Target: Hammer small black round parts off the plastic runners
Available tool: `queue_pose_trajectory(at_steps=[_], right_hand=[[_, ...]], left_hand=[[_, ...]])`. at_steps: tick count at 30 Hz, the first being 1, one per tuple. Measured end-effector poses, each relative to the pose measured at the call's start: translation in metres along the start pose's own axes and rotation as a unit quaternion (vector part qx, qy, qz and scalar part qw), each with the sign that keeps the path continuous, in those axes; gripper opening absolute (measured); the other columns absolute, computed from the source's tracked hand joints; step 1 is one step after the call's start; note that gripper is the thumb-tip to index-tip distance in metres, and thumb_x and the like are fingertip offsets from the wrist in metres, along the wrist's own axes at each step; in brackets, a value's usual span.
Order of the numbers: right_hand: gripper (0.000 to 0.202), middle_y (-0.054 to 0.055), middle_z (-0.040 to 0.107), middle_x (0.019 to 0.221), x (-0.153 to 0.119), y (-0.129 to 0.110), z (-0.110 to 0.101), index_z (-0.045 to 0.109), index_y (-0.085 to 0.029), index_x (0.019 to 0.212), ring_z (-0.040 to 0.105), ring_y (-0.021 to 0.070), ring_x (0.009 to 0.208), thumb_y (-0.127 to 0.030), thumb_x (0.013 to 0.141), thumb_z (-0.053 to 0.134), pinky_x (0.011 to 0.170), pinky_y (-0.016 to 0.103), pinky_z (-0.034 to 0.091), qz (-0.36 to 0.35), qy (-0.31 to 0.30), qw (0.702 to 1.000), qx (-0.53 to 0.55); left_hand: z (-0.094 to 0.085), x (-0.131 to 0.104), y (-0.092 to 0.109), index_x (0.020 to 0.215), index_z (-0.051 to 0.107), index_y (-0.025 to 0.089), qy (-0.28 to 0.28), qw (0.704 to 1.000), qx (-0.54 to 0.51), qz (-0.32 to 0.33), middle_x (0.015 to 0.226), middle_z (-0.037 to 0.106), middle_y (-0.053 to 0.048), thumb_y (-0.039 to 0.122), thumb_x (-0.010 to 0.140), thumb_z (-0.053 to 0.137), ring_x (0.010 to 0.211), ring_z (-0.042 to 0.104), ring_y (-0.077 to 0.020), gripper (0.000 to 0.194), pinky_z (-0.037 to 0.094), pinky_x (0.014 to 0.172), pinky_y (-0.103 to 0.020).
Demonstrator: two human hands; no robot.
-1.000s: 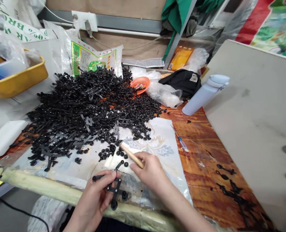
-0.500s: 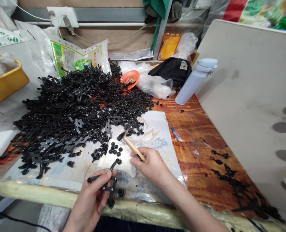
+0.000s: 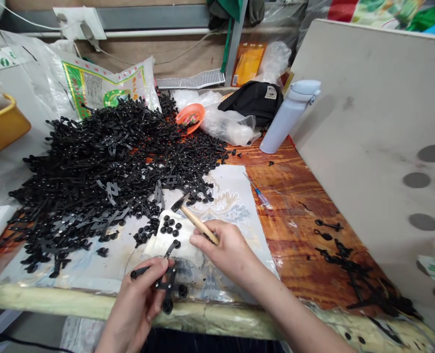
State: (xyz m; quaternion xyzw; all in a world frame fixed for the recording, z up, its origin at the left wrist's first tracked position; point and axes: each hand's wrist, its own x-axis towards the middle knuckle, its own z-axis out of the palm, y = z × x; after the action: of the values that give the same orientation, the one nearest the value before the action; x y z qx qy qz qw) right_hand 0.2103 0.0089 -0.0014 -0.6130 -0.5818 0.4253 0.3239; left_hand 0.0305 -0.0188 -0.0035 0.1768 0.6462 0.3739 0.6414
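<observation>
Near the table's front edge, my left hand (image 3: 140, 294) pinches a black linkage part (image 3: 170, 277) with round ends, one of which rests on a white block (image 3: 188, 239). Several black round caps (image 3: 171, 223) sit on that block, and more lie just left of it. My right hand (image 3: 224, 245) is closed around the wooden handle of a small hammer (image 3: 198, 223). The hammer's dark head is above the block's far edge, to the upper left of the hand. A large heap of black linkage parts (image 3: 103, 162) lies behind and left of both hands.
A screwdriver (image 3: 262, 196) lies right of the hammer. Farther back are a blue bottle (image 3: 289, 117), a black bag (image 3: 256, 104) and an orange dish (image 3: 191, 117). Black pieces (image 3: 349, 267) lie at right, beside a grey panel (image 3: 371, 113). A yellow bin (image 3: 4, 130) stands at left.
The whole view has shifted slightly, moving the scene leftward in the picture. Both hands keep their holds on the linkage part and the hammer, with little movement relative to the block.
</observation>
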Motion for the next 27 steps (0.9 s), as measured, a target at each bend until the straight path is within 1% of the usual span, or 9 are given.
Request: queue_pose_trajectory(at_steps=[3, 6, 11, 15, 17, 18, 20, 23, 27], right_hand=[[0.024, -0.002, 0.053, 0.061, -0.002, -0.001, -0.002, 0.059, -0.018, 0.063, 0.047, 0.0125, 0.061, -0.032, 0.083, 0.057, 0.057, 0.024, 0.034, -0.031, 0.012, 0.999, -0.027], [0.006, 0.0, 0.06, 0.071, -0.002, 0.004, 0.001, 0.065, -0.019, 0.077, 0.051, 0.0142, 0.066, -0.022, 0.077, 0.061, 0.061, 0.025, 0.036, -0.025, 0.021, 0.999, -0.04], [0.016, -0.002, 0.059, 0.066, 0.003, 0.007, 0.014, 0.067, -0.02, 0.084, 0.047, 0.0107, 0.053, -0.014, 0.071, 0.058, 0.051, 0.022, 0.033, 0.01, -0.007, 1.0, -0.028], [0.006, -0.003, 0.056, 0.061, 0.004, 0.001, 0.013, 0.065, -0.019, 0.077, 0.046, 0.0109, 0.054, -0.021, 0.075, 0.061, 0.05, 0.022, 0.031, 0.01, -0.016, 1.0, -0.025], [0.013, -0.002, 0.056, 0.063, 0.001, -0.005, 0.006, 0.063, -0.019, 0.073, 0.047, 0.0119, 0.057, -0.029, 0.081, 0.059, 0.053, 0.023, 0.033, -0.027, -0.013, 0.999, -0.025], [0.015, -0.002, 0.058, 0.066, -0.002, -0.007, 0.002, 0.064, -0.019, 0.076, 0.049, 0.0128, 0.061, -0.03, 0.084, 0.056, 0.055, 0.024, 0.035, -0.055, -0.01, 0.998, -0.025], [0.019, 0.002, 0.065, 0.083, -0.01, -0.011, -0.007, 0.065, -0.02, 0.097, 0.056, 0.0157, 0.075, -0.026, 0.09, 0.049, 0.067, 0.026, 0.041, -0.114, -0.016, 0.993, -0.022], [0.036, 0.005, 0.064, 0.115, -0.023, -0.009, -0.018, 0.052, -0.026, 0.129, 0.059, 0.0199, 0.103, -0.024, 0.094, 0.042, 0.088, 0.032, 0.043, -0.146, -0.062, 0.987, -0.021], [0.047, 0.004, 0.064, 0.121, -0.036, 0.0, -0.025, 0.043, -0.035, 0.138, 0.063, 0.0239, 0.101, -0.021, 0.093, 0.042, 0.087, 0.041, 0.049, -0.136, -0.096, 0.983, -0.077]], left_hand=[[-0.001, 0.001, -0.001, 0.072, 0.069, 0.012, 0.009, 1.0, -0.016, -0.004, 0.049, 0.059, 0.004, 0.033, 0.059, 0.08, 0.025, 0.035, 0.0, 0.028, 0.019, 0.022, -0.009], [-0.002, 0.002, -0.001, 0.072, 0.067, 0.012, 0.032, 0.999, -0.03, -0.012, 0.053, 0.062, 0.003, 0.026, 0.061, 0.078, 0.027, 0.036, -0.0003, 0.021, 0.023, 0.022, -0.009], [-0.005, 0.003, -0.002, 0.076, 0.068, 0.014, 0.017, 1.0, -0.014, -0.01, 0.056, 0.063, 0.002, 0.025, 0.065, 0.076, 0.028, 0.039, -0.0012, 0.017, 0.025, 0.023, -0.009], [-0.004, 0.002, -0.002, 0.075, 0.069, 0.013, 0.02, 1.0, 0.0, -0.014, 0.051, 0.059, 0.004, 0.027, 0.064, 0.076, 0.026, 0.037, -0.0009, 0.019, 0.023, 0.023, -0.009], [-0.002, 0.001, -0.001, 0.073, 0.069, 0.013, 0.018, 1.0, 0.006, -0.013, 0.048, 0.055, 0.006, 0.029, 0.063, 0.076, 0.026, 0.036, -0.0005, 0.02, 0.021, 0.024, -0.009], [-0.001, 0.0, 0.0, 0.073, 0.069, 0.014, 0.016, 1.0, 0.009, -0.012, 0.046, 0.053, 0.006, 0.031, 0.063, 0.077, 0.026, 0.036, -0.0003, 0.021, 0.02, 0.025, -0.009], [0.0, -0.001, 0.0, 0.072, 0.069, 0.013, 0.009, 1.0, 0.011, -0.01, 0.044, 0.051, 0.007, 0.034, 0.062, 0.077, 0.025, 0.035, -0.0002, 0.024, 0.018, 0.025, -0.009], [0.002, -0.003, -0.001, 0.07, 0.068, 0.013, 0.003, 1.0, 0.007, -0.013, 0.042, 0.049, 0.007, 0.038, 0.061, 0.077, 0.025, 0.034, -0.0003, 0.028, 0.015, 0.027, -0.01], [0.001, -0.001, -0.003, 0.068, 0.066, 0.012, -0.003, 1.0, 0.004, -0.014, 0.04, 0.049, 0.006, 0.039, 0.063, 0.074, 0.024, 0.033, -0.0006, 0.029, 0.012, 0.029, -0.011]])
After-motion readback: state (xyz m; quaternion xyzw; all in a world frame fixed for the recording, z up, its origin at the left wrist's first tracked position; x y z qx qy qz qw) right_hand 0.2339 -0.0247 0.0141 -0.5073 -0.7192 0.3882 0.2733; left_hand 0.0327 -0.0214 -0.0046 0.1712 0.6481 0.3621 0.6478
